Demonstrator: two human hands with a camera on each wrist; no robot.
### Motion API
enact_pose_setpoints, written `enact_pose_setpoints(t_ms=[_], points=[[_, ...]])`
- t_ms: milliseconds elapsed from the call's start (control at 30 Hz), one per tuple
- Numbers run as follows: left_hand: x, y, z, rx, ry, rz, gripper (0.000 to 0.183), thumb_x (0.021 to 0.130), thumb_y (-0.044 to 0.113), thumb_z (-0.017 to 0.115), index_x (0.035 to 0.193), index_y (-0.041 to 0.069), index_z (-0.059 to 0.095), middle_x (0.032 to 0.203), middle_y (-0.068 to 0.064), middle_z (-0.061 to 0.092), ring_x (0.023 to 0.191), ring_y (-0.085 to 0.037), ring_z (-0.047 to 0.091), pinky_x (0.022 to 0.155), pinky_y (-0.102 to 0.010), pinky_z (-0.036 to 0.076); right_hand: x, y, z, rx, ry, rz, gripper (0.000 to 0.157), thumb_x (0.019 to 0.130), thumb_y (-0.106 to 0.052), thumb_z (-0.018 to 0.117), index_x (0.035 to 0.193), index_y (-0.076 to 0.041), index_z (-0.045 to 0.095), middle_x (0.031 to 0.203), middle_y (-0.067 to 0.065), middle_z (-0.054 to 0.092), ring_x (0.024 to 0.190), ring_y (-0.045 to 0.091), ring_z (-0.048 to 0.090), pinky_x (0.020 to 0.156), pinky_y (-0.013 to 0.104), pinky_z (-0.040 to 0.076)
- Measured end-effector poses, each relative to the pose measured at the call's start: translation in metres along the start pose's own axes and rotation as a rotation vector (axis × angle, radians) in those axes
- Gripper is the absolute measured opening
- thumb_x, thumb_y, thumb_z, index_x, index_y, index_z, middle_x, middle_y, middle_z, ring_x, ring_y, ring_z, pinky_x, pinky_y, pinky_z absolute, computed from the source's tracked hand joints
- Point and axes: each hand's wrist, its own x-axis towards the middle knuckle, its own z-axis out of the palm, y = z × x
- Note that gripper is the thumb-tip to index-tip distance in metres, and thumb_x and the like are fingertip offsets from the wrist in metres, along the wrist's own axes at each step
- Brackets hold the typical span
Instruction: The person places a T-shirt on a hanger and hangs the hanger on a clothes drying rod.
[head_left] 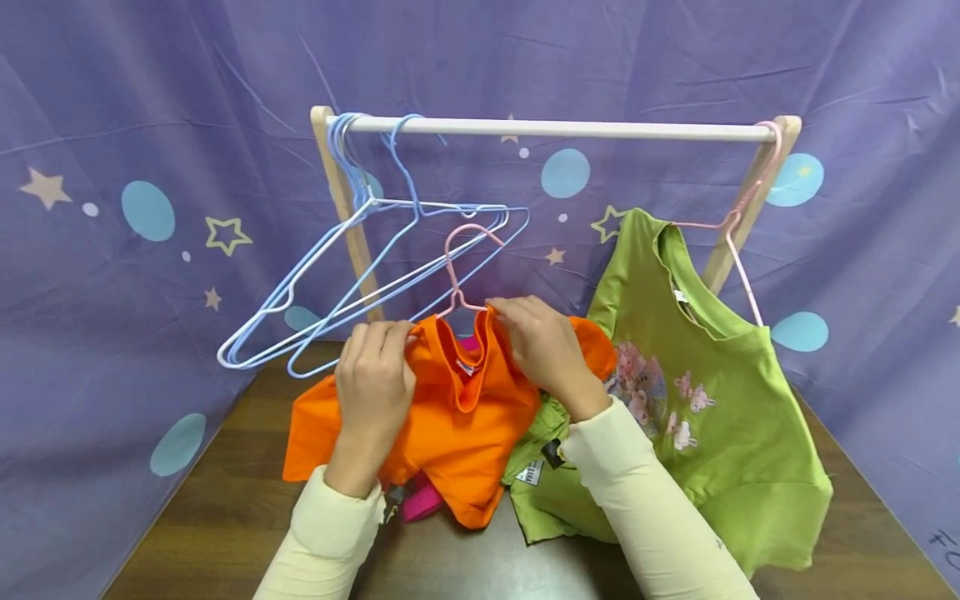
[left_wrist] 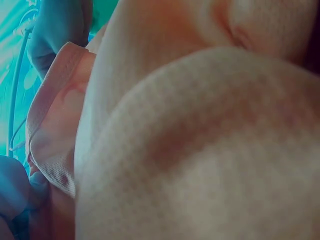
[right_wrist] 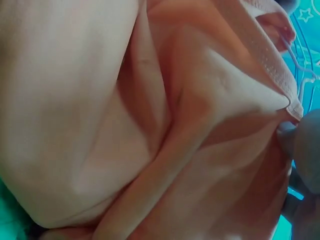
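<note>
An orange shirt point(head_left: 472, 433) hangs between my two hands, its collar facing me. Out of its neck opening rises the hook of a pink hanger point(head_left: 454, 275); the hanger's arms are mostly hidden inside the cloth. At the shirt's left shoulder, my left hand point(head_left: 375, 375) grips the fabric with curled fingers. My right hand point(head_left: 540, 342) pinches the other shoulder beside the collar. Up close in the right wrist view, the right thumb and fingers point(right_wrist: 306, 150) hold the shirt's edge. Cloth fills most of the left wrist view.
A rack with a white rail point(head_left: 555, 128) stands behind. Several blue and white hangers point(head_left: 360, 283) hang at its left end. At the right, a green shirt point(head_left: 720, 400) hangs partly on another pink hanger point(head_left: 738, 218). Magenta cloth point(head_left: 422, 500) lies on the brown table point(head_left: 202, 508).
</note>
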Motion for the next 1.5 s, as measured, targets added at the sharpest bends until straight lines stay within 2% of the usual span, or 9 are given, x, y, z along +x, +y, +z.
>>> enact_pose_setpoints(t_ms=[200, 367, 667, 833, 1100, 1233, 1367, 1500], points=[[0.001, -0.004, -0.001, -0.007, 0.008, -0.001, 0.01, 0.092, -0.005, 0.062, 0.097, -0.005, 0.071, 0.089, -0.019, 0.067, 0.075, -0.038, 0.055, 0.068, -0.048, 0.049, -0.001, 0.006, -0.009, 0.069, 0.046, 0.022, 0.033, 0.095, -0.002, 0.065, 0.127, -0.002, 0.069, 0.118, 0.012, 0.072, 0.107, 0.031, 0.065, 0.097, 0.042, 0.052], [0.001, -0.005, -0.002, -0.01, 0.009, -0.012, 0.01, 0.094, -0.004, 0.061, 0.098, -0.005, 0.071, 0.09, -0.018, 0.067, 0.075, -0.038, 0.055, 0.069, -0.047, 0.05, -0.01, 0.013, -0.02, 0.099, 0.139, 0.113, 0.041, 0.086, 0.005, 0.059, 0.126, 0.0, 0.069, 0.121, 0.015, 0.071, 0.112, 0.035, 0.061, 0.099, 0.046, 0.048], [0.001, -0.006, -0.003, -0.008, 0.018, -0.017, 0.01, 0.093, -0.004, 0.062, 0.098, -0.004, 0.071, 0.09, -0.018, 0.068, 0.075, -0.038, 0.055, 0.069, -0.048, 0.049, -0.033, 0.031, -0.019, 0.054, 0.172, 0.276, 0.026, 0.092, 0.001, 0.066, 0.118, 0.004, 0.072, 0.118, 0.02, 0.07, 0.113, 0.042, 0.059, 0.103, 0.049, 0.044], [0.001, -0.006, -0.003, -0.01, 0.024, -0.023, 0.01, 0.093, -0.003, 0.062, 0.097, -0.004, 0.072, 0.089, -0.018, 0.068, 0.076, -0.038, 0.056, 0.07, -0.048, 0.05, -0.04, 0.034, -0.015, 0.036, 0.234, 0.292, 0.021, 0.092, 0.001, 0.07, 0.113, 0.004, 0.074, 0.114, 0.018, 0.072, 0.109, 0.041, 0.06, 0.101, 0.049, 0.045], [0.001, -0.008, -0.004, -0.02, 0.033, -0.02, 0.012, 0.091, -0.005, 0.063, 0.098, -0.003, 0.072, 0.089, -0.017, 0.068, 0.077, -0.038, 0.057, 0.071, -0.047, 0.051, -0.054, 0.038, -0.011, 0.051, 0.341, 0.287, 0.017, 0.094, 0.003, 0.068, 0.11, 0.003, 0.076, 0.108, 0.018, 0.074, 0.105, 0.04, 0.064, 0.099, 0.047, 0.047], [0.001, -0.008, -0.003, -0.025, 0.029, -0.009, 0.009, 0.092, -0.005, 0.065, 0.097, -0.004, 0.072, 0.088, -0.017, 0.068, 0.076, -0.037, 0.057, 0.07, -0.047, 0.051, -0.056, 0.04, -0.01, 0.061, 0.341, 0.281, 0.017, 0.096, 0.003, 0.066, 0.11, 0.004, 0.075, 0.108, 0.018, 0.074, 0.105, 0.04, 0.065, 0.099, 0.047, 0.048], [0.004, -0.01, -0.006, -0.024, 0.035, -0.01, 0.008, 0.092, -0.006, 0.066, 0.096, -0.005, 0.073, 0.088, -0.017, 0.068, 0.076, -0.038, 0.058, 0.07, -0.047, 0.052, -0.054, 0.042, -0.008, 0.077, 0.306, 0.272, 0.019, 0.099, 0.001, 0.062, 0.112, 0.002, 0.075, 0.11, 0.016, 0.074, 0.107, 0.036, 0.066, 0.098, 0.046, 0.049], [0.004, -0.013, -0.008, -0.024, 0.029, -0.028, 0.009, 0.091, -0.007, 0.066, 0.095, -0.005, 0.073, 0.089, -0.018, 0.069, 0.075, -0.038, 0.057, 0.069, -0.047, 0.052, -0.055, 0.045, -0.005, 0.08, 0.335, 0.248, 0.018, 0.097, 0.002, 0.064, 0.111, 0.002, 0.076, 0.108, 0.016, 0.075, 0.103, 0.035, 0.067, 0.095, 0.045, 0.051]])
